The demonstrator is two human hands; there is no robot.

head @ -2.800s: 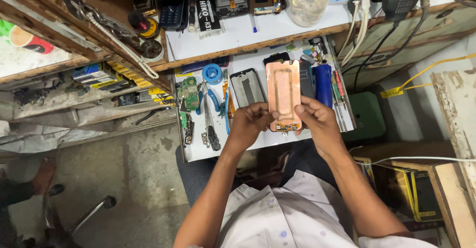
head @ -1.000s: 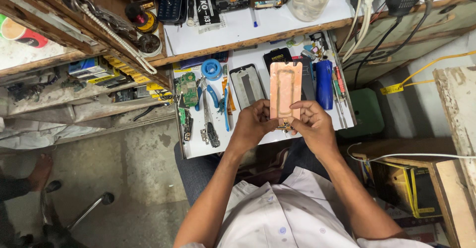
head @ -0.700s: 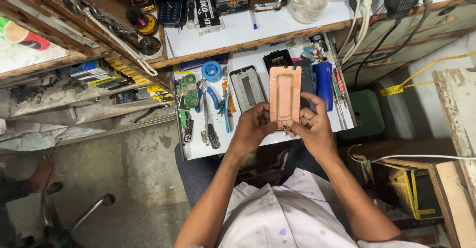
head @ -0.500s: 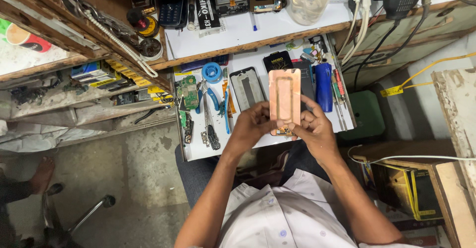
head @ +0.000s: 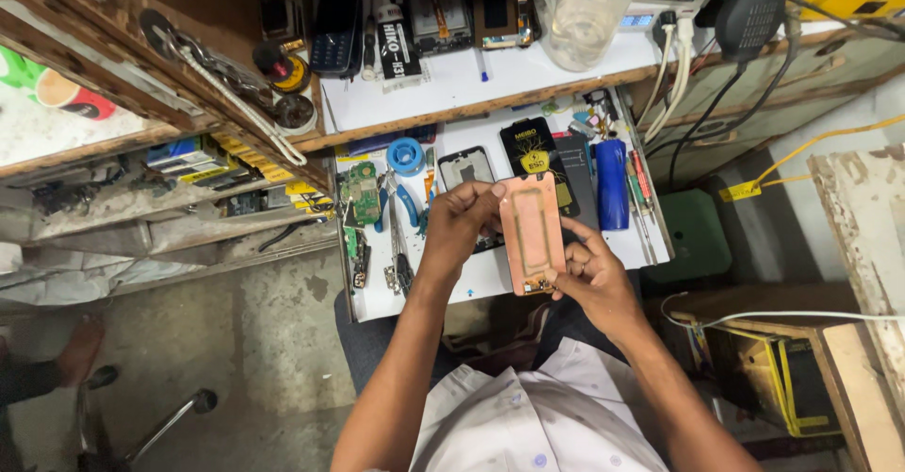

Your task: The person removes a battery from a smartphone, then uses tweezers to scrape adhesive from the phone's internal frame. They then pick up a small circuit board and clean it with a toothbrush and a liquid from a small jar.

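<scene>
The panel (head: pixel 533 231) is a thin, flat, pinkish-copper rectangle, held up just above the white tray (head: pixel 490 279). The left hand (head: pixel 459 225) pinches its upper left edge with curled fingers. The right hand (head: pixel 592 279) holds its lower right edge, thumb on the near side. Both hands are closed on it. It looks light and stiff, but thin things like this can crack or bend (I think it is easy to break), so the edges are the best place to hold. On the tray behind the panel lie a black phone (head: pixel 466 167), a blue cylinder (head: pixel 611 182) and a green board (head: pixel 359 193).
</scene>
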